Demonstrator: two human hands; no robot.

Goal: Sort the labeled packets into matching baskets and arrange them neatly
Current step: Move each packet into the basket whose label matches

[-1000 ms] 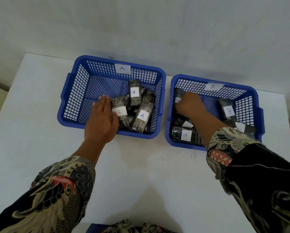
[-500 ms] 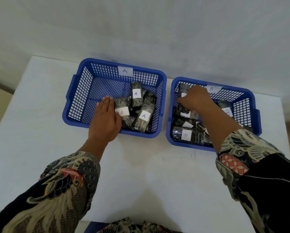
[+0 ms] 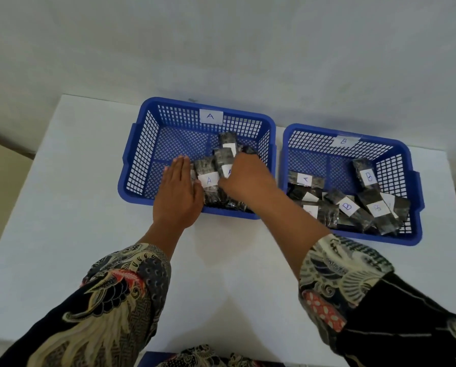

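Observation:
Two blue mesh baskets stand side by side: basket A (image 3: 142,144) on the left, basket B (image 3: 417,207) on the right. In basket A several dark packets with white A labels lean together, one A packet (image 3: 208,178) in front. My left hand (image 3: 178,192) lies flat with straight fingers, pressing against that packet's left side. My right hand (image 3: 245,178) reaches into basket A and grips another dark packet (image 3: 223,158) whose label is partly covered. Basket B holds several B packets (image 3: 347,206) and one packet labelled A (image 3: 305,180) at its left.
The baskets sit at the far side of a white table (image 3: 62,207) against a pale wall. A blue object (image 3: 152,358) under patterned cloth shows at the bottom edge. The table's left edge drops off near a beige floor.
My right hand has left basket B and crossed left into basket A with a packet. My left hand has stayed flat against the A packets. The camera view has shifted.

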